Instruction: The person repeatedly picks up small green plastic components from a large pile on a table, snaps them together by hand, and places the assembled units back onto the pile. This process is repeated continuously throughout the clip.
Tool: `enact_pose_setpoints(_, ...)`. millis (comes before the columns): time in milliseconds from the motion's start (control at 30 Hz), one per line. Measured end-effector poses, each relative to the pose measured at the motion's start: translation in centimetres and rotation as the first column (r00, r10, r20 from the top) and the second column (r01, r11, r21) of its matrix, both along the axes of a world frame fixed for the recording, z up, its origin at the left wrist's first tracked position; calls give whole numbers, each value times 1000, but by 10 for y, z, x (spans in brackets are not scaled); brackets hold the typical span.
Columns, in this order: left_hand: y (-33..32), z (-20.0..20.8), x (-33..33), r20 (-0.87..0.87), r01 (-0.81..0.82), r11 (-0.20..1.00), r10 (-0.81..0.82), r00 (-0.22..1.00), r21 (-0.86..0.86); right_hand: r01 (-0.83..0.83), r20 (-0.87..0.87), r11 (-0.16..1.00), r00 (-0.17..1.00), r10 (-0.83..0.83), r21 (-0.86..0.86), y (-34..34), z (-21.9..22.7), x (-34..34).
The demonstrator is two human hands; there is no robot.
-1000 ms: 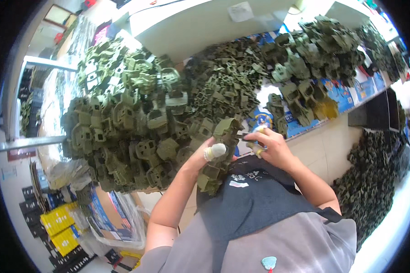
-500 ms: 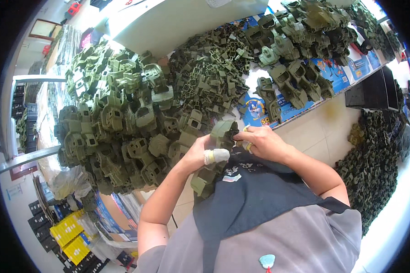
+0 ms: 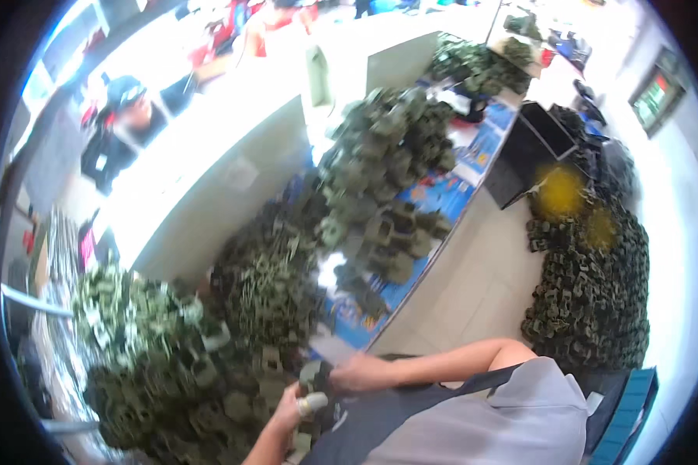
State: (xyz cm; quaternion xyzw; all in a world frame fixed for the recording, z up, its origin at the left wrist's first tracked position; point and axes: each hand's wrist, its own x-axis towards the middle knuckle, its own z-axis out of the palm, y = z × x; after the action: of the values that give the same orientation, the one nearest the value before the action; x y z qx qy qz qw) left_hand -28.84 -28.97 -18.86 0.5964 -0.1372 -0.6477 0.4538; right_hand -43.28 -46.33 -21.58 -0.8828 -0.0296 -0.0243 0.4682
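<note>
My left hand (image 3: pixel 289 412), with a pale cover on one finger, is wrapped round an olive-green moulded plastic part (image 3: pixel 313 377) in front of my dark apron. My right hand (image 3: pixel 354 373) is closed at the right side of the same part. Blur hides its fingertips and whatever they pinch. Just beyond and left of my hands, a big heap of similar green parts (image 3: pixel 163 403) covers the near end of the table. Smaller green pieces (image 3: pixel 275 283) are piled behind it.
Stacked green parts (image 3: pixel 388 143) stand farther along the blue-printed table covering (image 3: pixel 423 271). A pale upright panel (image 3: pixel 233 182) runs behind the heaps. Across the bench is another person (image 3: pixel 136 116). On the floor at right lie a large green pile (image 3: pixel 589 294) and a black box (image 3: pixel 520 159).
The view has swung right and up, bringing in the far table, another person and more of the floor pile. My hands sit lower in the picture, still together at the green part.
</note>
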Motion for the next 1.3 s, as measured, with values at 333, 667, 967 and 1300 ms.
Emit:
enact_pose_setpoints(333, -13, 1, 8, -64, 116, 989, -110, 992, 94, 131, 32, 990, 991, -133, 46, 15, -22, -10)
enact_pose_setpoints(667, -13, -28, 37, -78, -250, 966, 255, 964, 62, 402, -246, 836, 912, -328, 374, -47, -78, 16)
enact_pose_setpoints(967, -10, -25, 45, -98, -430, 902, 432, 896, 50, 736, -233, 633, 589, -773, -239, -18, -130, 53)
enact_pose_setpoints(1300, -11, -26, 45, -120, -453, 891, 453, 883, 35, 708, -206, 656, 623, -755, -263, -26, -181, 63)
